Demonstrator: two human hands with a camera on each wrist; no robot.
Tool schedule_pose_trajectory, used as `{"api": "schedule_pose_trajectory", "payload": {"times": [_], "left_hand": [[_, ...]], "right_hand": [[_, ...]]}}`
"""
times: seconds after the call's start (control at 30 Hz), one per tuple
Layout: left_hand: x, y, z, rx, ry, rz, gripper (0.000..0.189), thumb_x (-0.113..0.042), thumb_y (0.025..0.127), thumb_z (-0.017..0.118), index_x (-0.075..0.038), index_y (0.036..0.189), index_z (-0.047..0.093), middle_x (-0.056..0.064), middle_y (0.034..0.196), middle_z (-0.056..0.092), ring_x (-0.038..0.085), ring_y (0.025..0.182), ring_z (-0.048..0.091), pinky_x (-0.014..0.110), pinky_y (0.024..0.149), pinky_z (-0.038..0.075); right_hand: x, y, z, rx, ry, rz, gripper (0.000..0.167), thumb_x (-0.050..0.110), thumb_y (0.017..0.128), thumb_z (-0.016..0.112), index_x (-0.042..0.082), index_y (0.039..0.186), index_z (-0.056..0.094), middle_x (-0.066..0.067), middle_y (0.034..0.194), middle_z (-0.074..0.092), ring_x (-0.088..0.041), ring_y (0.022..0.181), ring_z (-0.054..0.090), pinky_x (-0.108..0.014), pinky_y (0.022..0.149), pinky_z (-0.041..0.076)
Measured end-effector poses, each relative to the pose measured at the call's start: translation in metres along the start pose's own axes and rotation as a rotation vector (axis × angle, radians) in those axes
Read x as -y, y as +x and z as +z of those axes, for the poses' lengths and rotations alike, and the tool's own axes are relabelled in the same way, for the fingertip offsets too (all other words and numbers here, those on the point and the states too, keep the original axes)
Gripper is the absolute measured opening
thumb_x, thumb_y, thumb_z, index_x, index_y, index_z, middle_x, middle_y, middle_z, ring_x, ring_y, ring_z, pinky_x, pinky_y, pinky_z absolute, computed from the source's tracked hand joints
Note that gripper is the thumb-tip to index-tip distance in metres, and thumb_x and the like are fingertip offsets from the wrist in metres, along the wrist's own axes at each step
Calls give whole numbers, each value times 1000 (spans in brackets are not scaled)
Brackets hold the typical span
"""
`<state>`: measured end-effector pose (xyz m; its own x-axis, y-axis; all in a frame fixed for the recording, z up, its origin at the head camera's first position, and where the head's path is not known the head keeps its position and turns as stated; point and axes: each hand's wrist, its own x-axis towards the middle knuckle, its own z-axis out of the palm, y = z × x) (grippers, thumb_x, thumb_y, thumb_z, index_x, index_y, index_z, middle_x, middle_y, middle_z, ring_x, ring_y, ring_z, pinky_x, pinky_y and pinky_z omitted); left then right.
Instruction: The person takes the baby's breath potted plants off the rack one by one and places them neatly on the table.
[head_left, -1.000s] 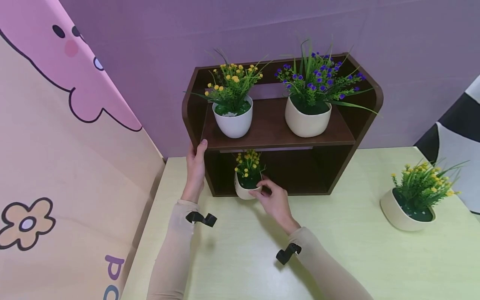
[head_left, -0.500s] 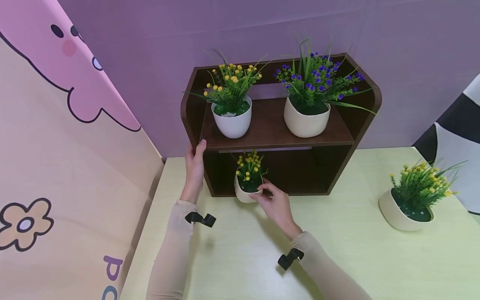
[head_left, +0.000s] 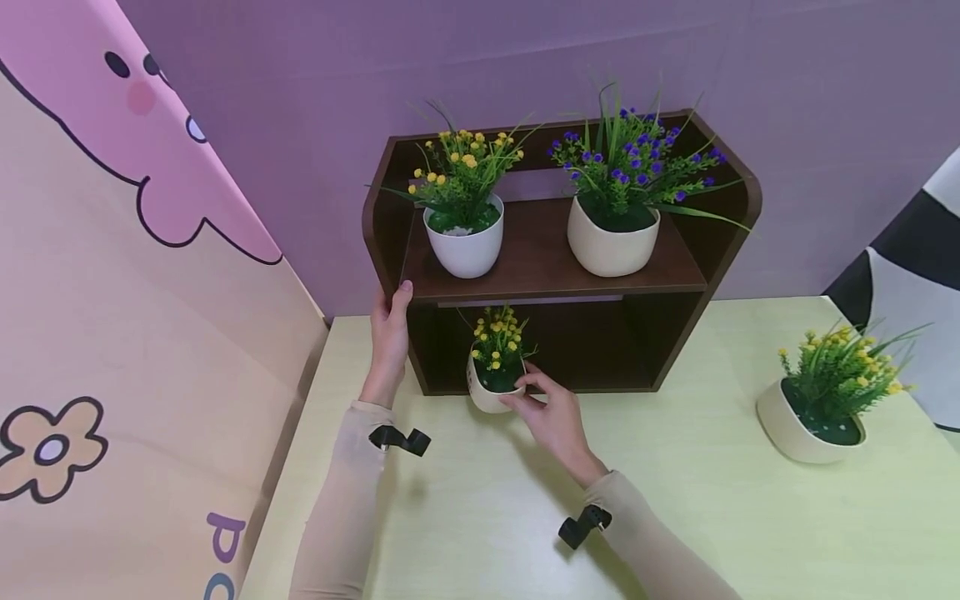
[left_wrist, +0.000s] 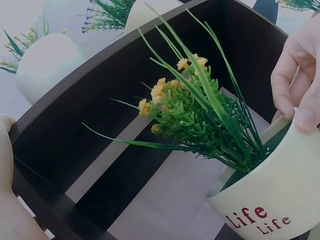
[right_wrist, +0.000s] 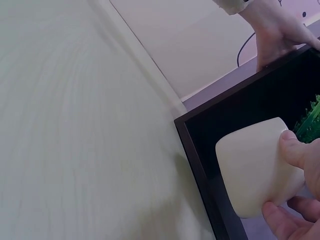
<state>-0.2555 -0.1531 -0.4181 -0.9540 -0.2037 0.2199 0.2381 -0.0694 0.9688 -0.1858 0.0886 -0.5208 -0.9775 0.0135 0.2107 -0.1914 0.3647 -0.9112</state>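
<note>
My right hand (head_left: 553,417) pinches the right rim of a cream flowerpot (head_left: 491,402) holding a yellow-flowered plant (head_left: 498,340). This pot is at the front of the lower compartment of a dark brown shelf (head_left: 558,296), overlapping its front edge. Red "Life" lettering (left_wrist: 257,218) shows on its side in the left wrist view. In the right wrist view, thumb and fingers hold the pot (right_wrist: 255,170) on its rim and side. My left hand (head_left: 390,337) grips the shelf's left side panel, its thumb on the front edge and the other fingers hidden behind.
On the upper shelf stand a white pot (head_left: 467,250) with yellow flowers and a cream pot (head_left: 613,246) with purple flowers. Another cream pot (head_left: 806,425) with yellow flowers sits on the table's right side. A printed panel (head_left: 150,333) borders the left, a purple backdrop (head_left: 315,167) the rear.
The cream flowerpot in my right hand has come slightly forward, out toward the shelf's front edge, its plant showing more. My left hand stays on the shelf's side.
</note>
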Motion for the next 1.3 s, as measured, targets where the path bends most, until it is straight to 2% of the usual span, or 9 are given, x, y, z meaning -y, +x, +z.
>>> {"api": "schedule_pose_trajectory", "payload": {"times": [0.77, 1.0, 1.3], "left_hand": [[3, 1, -1, 12, 3, 9, 52, -35, 110, 50, -11, 156, 44, 12, 155, 51, 25, 152, 40, 51, 132, 25], [2, 1, -1, 15, 1, 12, 51, -34, 110, 50, -10, 155, 44, 13, 154, 51, 26, 152, 40, 51, 132, 25], [2, 1, -1, 8, 2, 18, 51, -33, 110, 50, -11, 155, 44, 12, 155, 50, 25, 151, 41, 51, 132, 25]], "right_hand": [[-6, -10, -17, 4, 71, -2, 25, 9, 82, 91, 1, 98, 74, -23, 147, 64, -40, 109, 77, -34, 89, 63], [-11, -17, -25, 9, 100, -36, 24, 7, 83, 90, -1, 99, 73, -25, 147, 63, -44, 124, 70, -37, 90, 63], [-18, -19, -35, 3, 45, -30, 25, 7, 83, 90, -1, 99, 73, -26, 146, 62, -45, 112, 74, -36, 88, 63]]}}
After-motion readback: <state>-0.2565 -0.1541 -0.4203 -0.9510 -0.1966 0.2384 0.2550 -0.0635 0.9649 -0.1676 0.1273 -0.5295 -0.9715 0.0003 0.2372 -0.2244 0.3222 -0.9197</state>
